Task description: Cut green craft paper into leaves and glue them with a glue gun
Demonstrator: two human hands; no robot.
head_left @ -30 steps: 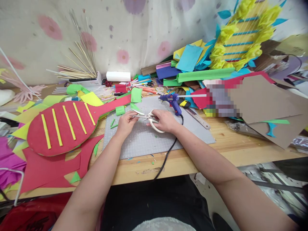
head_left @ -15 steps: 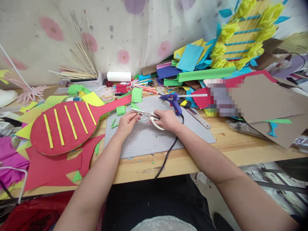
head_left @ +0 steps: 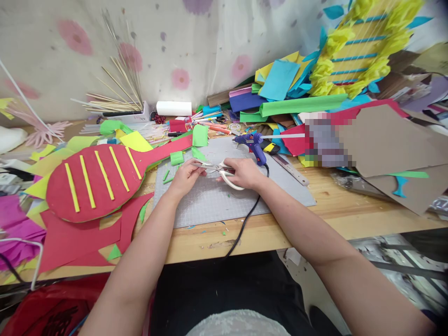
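Note:
My right hand (head_left: 245,172) is closed round the white handles of a pair of scissors (head_left: 219,169), whose blades point left over a grey cutting mat (head_left: 224,200). My left hand (head_left: 185,176) is pinched just left of the blades; what it holds is too small to make out. A small green foam piece (head_left: 176,158) lies close by on the mat's corner. A red paddle-shaped foam cutout with yellow strips (head_left: 98,179) lies to the left.
A blue glue gun (head_left: 252,142) stands behind my right hand, its black cord (head_left: 245,224) running off the table's front edge. Coloured paper stacks (head_left: 280,93), brown cardboard (head_left: 385,140), a metal ruler (head_left: 290,170), skewers (head_left: 119,93) and red scraps (head_left: 77,238) crowd the wooden table (head_left: 332,210).
Both hands stayed over the mat with the scissors; the blades have shifted slightly. The view drifted a little.

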